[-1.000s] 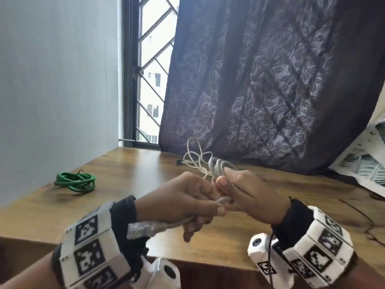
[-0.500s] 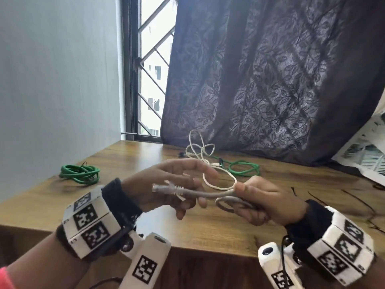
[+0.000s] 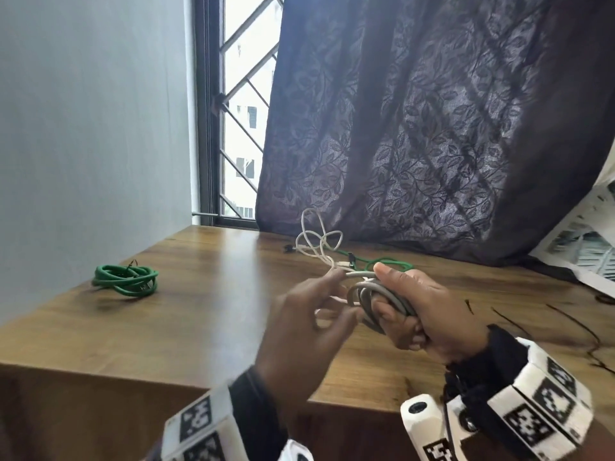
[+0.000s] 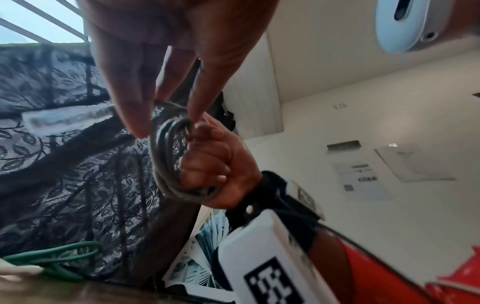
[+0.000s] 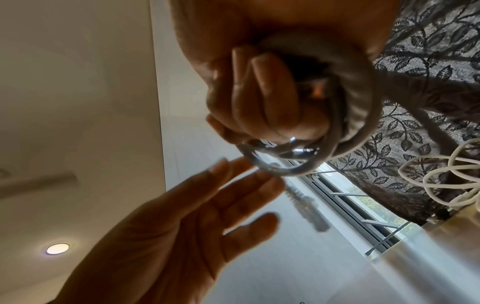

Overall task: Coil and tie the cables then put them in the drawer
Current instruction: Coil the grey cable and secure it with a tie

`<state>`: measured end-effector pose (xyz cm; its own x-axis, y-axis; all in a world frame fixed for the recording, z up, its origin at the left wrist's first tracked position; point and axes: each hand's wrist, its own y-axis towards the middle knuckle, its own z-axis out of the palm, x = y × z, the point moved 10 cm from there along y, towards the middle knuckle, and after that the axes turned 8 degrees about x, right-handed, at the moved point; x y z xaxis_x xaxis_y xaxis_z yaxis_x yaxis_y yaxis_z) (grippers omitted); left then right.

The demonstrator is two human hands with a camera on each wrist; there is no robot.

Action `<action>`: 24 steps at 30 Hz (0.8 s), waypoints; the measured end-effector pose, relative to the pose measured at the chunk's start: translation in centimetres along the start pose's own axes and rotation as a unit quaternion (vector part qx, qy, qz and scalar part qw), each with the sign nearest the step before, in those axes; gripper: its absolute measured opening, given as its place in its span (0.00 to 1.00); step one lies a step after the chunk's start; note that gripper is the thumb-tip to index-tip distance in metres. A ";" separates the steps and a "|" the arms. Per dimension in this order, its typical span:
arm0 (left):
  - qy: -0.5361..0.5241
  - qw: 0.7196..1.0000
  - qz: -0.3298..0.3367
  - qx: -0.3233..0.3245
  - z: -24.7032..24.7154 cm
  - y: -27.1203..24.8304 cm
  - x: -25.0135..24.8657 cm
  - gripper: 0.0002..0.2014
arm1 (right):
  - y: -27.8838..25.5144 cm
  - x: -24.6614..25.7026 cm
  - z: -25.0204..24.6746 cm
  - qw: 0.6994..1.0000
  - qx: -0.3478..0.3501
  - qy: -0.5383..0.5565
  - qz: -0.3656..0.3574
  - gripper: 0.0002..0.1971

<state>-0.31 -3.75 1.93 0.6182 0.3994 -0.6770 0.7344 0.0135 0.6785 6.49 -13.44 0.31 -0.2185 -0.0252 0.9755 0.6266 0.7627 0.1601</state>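
A grey cable (image 3: 366,294), wound into a small coil, is gripped by my right hand (image 3: 396,314) above the wooden table (image 3: 199,327). In the right wrist view the fingers of my right hand (image 5: 259,98) curl through the grey coil (image 5: 350,115), and the cable's plug end (image 5: 309,207) dangles loose below it. My left hand (image 3: 329,294) is beside the coil with straight fingers and holds nothing. In the left wrist view its fingertips (image 4: 137,125) touch the top of the grey coil (image 4: 166,160).
A tied green coil (image 3: 124,281) lies at the table's left. A tangled white cable (image 3: 316,244) and a loose green cable (image 3: 382,262) lie by the dark curtain (image 3: 432,128). Papers (image 3: 582,247) and thin dark wires (image 3: 582,331) are at the right.
My left hand held the grey cable's plug end half a second ago and has let it go, with its fingers now straight. The right hand has turned the coil more upright.
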 end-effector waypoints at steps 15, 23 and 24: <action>-0.156 0.985 -0.067 0.014 2.3 0.3 2.8 0.18 | 0.1 -0.1 2.7 0.994 0.062 0.090 -0.011 0.26; -0.270 0.957 -0.084 0.070 3.4 -0.2 2.8 0.21 | -1.2 1.5 -0.9 0.978 -0.172 0.014 -0.118 0.22; -0.298 0.947 -0.092 0.075 3.5 -0.3 2.9 0.21 | -1.2 1.5 -1.0 0.974 -0.189 0.005 -0.128 0.22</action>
<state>2.28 -5.80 -1.21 0.4915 -0.1856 -0.8509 0.8489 -0.1158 0.5157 6.15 -15.08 1.76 -0.3972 -0.1903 0.8978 0.7836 0.4389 0.4397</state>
